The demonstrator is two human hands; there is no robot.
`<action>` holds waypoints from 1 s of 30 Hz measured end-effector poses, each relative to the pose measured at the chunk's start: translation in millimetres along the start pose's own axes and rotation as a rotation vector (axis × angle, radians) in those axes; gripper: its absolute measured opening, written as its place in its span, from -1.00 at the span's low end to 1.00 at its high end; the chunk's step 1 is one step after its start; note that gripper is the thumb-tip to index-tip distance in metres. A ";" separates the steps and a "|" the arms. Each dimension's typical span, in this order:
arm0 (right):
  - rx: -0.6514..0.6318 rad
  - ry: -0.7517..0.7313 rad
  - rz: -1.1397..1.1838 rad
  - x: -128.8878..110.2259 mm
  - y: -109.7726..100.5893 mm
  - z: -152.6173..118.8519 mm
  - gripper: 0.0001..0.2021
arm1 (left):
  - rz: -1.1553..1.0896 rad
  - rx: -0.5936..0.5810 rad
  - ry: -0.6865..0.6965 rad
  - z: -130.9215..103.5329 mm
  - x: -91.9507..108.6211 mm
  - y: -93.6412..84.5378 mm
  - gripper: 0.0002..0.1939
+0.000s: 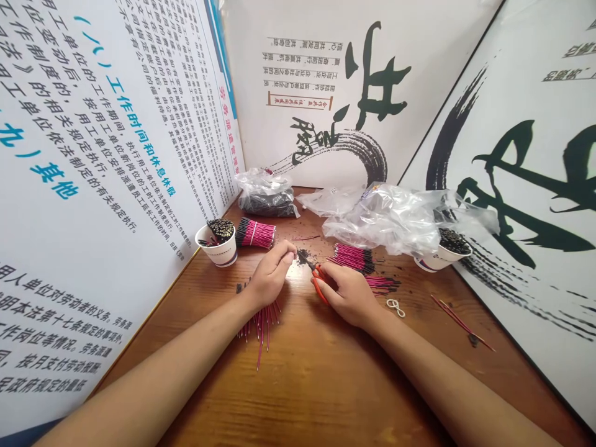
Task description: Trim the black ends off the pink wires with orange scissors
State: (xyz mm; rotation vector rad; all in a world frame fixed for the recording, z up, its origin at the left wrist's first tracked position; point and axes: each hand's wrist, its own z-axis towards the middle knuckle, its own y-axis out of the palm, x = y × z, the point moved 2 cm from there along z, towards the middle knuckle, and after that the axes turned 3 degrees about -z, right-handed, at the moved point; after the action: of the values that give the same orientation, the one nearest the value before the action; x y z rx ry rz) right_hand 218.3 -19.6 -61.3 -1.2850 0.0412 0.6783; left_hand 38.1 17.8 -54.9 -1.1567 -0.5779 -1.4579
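My left hand (274, 273) is closed in a pinch near the middle of the table; whatever its fingertips hold is too small to make out. My right hand (350, 290) grips orange-handled wire cutters (319, 280), their dark jaws pointing toward my left fingertips. Dark crumbs and scraps (305, 256) lie on the table around the jaws. Under my left wrist spread loose pink wires (265, 326) with pale tips, partly hidden by the arm. Beyond my right hand are a pile of pink wires with black ends (352, 257) and a smaller pile (382, 284).
A tied wire bundle (257, 234) stands beside a filled paper cup (218, 254) at left. Behind are a plastic bag of black pieces (267, 195) and crumpled clear bags (386, 217), partly over a right cup (435, 259). A white loop (396, 307) and stray wires (460, 323) lie right. Printed panels enclose the table.
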 end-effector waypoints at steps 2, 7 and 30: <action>0.009 -0.003 0.005 0.0 -0.3 -0.4 -0.77 | 0.000 0.003 0.002 -0.1 -1.0 0.0 -0.81; 0.013 -0.022 -0.007 -0.8 -1.1 -1.5 -0.77 | 0.008 -0.002 0.006 -0.7 -3.5 -0.4 -0.81; 0.050 0.024 -0.056 0.2 -1.2 0.6 -0.83 | 0.033 0.022 -0.012 -0.4 -4.4 0.1 -0.81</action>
State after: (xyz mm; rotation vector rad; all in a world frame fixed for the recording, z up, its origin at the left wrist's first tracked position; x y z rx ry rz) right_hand 218.9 -19.2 -60.1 -1.2420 0.0412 0.6101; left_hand 37.6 19.4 -59.0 -1.1534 -0.5792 -1.4140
